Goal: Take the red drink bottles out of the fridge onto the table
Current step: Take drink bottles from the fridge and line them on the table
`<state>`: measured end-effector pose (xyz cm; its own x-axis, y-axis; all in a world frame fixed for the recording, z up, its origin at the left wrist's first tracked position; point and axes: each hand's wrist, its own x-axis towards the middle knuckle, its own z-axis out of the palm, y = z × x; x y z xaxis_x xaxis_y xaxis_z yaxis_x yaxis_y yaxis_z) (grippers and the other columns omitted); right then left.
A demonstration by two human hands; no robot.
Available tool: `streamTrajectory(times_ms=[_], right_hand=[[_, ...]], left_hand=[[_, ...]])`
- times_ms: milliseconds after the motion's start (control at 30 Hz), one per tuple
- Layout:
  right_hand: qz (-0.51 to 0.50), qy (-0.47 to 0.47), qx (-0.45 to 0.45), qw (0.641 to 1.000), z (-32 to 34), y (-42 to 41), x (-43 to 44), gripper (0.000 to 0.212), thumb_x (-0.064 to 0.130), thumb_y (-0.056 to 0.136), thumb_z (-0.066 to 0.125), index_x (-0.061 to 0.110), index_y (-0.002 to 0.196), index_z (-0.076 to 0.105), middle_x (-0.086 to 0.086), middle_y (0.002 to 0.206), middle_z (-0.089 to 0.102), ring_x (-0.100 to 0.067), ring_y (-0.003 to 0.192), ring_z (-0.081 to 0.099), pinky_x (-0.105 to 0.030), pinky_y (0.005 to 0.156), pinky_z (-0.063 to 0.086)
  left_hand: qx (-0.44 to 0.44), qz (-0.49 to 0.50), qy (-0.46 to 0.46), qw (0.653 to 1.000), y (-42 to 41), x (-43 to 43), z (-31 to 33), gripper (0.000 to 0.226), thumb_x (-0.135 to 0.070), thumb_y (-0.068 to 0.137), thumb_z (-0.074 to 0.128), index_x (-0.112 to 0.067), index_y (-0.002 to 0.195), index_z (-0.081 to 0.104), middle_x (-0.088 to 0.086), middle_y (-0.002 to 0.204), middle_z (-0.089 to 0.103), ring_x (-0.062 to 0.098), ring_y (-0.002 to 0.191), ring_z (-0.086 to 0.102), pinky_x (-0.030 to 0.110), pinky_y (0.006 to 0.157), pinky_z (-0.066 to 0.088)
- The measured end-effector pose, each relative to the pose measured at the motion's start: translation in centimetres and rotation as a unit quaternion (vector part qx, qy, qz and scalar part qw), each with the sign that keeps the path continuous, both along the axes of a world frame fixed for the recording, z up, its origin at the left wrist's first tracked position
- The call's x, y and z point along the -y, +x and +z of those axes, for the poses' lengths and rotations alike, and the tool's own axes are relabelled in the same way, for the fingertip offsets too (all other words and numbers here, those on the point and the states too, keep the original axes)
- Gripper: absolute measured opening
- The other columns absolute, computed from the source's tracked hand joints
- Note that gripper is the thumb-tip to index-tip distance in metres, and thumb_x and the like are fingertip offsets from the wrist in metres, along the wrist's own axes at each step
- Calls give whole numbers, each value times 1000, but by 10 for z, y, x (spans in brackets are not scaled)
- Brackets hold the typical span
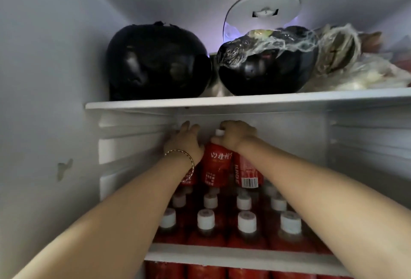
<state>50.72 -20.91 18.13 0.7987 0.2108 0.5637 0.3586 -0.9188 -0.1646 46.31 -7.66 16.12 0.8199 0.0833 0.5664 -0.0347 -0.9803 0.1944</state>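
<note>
Both of my arms reach into the fridge's middle compartment. My left hand (pixel 184 140), with a gold bracelet on the wrist, curls over the top of a red drink bottle (pixel 189 179) that is mostly hidden behind the wrist. My right hand (pixel 236 136) grips the necks of two raised red bottles: one with a white cap and white lettering (pixel 216 165), and one showing a barcode (pixel 248 173). These three sit higher than the rows of standing red bottles with white caps (pixel 245 221) on the shelf below them.
The white upper shelf (pixel 244 98) is close above my hands and holds two large dark round fruits (pixel 155 63), one in plastic film, plus bagged food at the right (pixel 355 74). The lower shelf edge (pixel 233 256) has more red bottles beneath. Fridge walls close in on both sides.
</note>
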Motion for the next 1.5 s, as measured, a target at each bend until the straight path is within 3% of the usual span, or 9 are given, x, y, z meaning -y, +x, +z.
streamTrajectory(times_ms=[200,367,533,767,933,1200,1367,1467,1500], right_hand=[[-15,-137,109,984,-3,-18,44,45,59,88,44,20,105,59,-3,110,65,-21,102,60,-29,73,39],[-3,-191,135,972,2,-23,41,49,63,87,42,19,99,61,-3,103,66,-21,95,61,-27,69,37],[48,-255,126,958,14,-27,35,42,54,90,47,18,104,62,-4,110,65,-22,101,59,-25,71,34],[35,-334,170,927,9,-48,25,54,59,92,36,14,106,62,-7,107,66,-24,98,61,-29,72,38],[5,-375,234,897,-13,-84,21,47,43,98,31,7,113,56,-11,110,66,-29,98,63,-30,68,33],[-19,-352,242,904,-17,-149,46,44,40,98,32,6,114,54,-11,107,68,-29,95,65,-30,65,37],[-31,-362,243,899,-14,-203,51,38,40,95,43,5,106,53,-9,100,68,-30,90,66,-29,57,33],[-77,-327,280,900,-7,-237,51,35,38,67,76,8,70,58,-8,62,67,-26,53,66,-18,43,7],[-76,-301,283,908,-4,-247,50,34,36,66,77,9,68,57,-9,62,67,-26,54,66,-19,43,7]], left_hand=[[-16,41,49,998,12,2,7,37,-34,92,44,-12,119,55,9,132,42,34,122,43,41,101,39],[-14,16,68,997,-1,11,17,30,-27,91,52,-9,115,54,14,125,48,33,112,52,34,91,43],[-9,-15,127,992,-16,18,14,28,-27,89,53,-7,109,56,12,120,52,31,105,56,33,87,44],[1,-5,148,989,-34,17,4,41,-31,92,50,-7,126,47,13,126,48,32,110,55,33,86,44],[-50,-7,213,976,-58,13,-2,60,-38,88,61,-6,134,38,16,132,40,34,115,52,38,87,46],[-35,-24,253,967,-122,43,1,61,-36,87,63,-1,131,39,17,133,39,32,120,49,40,91,45],[29,-11,285,958,-184,59,2,58,-42,87,60,-3,126,41,14,127,42,32,112,56,39,85,48],[40,4,255,966,-221,58,8,58,-45,86,59,-3,122,41,13,123,43,32,109,57,39,85,47],[29,9,221,975,-231,56,11,58,-46,86,60,-3,120,43,13,122,44,33,109,56,39,85,46]])
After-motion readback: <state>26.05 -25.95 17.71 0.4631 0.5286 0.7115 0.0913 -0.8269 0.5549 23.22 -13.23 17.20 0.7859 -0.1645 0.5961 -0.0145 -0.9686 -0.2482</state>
